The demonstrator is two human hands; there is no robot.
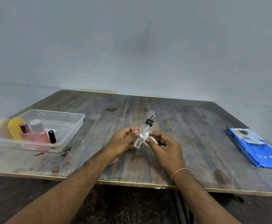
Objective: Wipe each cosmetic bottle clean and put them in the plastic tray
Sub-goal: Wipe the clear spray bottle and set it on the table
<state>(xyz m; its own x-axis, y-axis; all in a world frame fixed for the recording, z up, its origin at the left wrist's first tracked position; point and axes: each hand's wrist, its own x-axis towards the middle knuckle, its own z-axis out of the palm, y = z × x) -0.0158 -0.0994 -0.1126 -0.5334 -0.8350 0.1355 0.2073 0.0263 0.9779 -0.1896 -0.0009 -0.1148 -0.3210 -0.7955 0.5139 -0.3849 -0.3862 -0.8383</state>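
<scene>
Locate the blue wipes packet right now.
In the head view, the blue wipes packet lies flat at the right edge of the worn wooden table, to the right of both hands and across from the clear plastic tray.

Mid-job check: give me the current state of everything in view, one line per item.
Clear spray bottle: capped, tilted, held above the table.
White wipe: wrapped on the bottle's body.
Left hand: gripping the bottle.
Right hand: pinching the wipe.
Plastic tray: holds five upright bottles at its left end.
Black-capped bottle: upright, capped.
Blue wipes pack: lying flat; whether its flap is open is unclear.
</scene>
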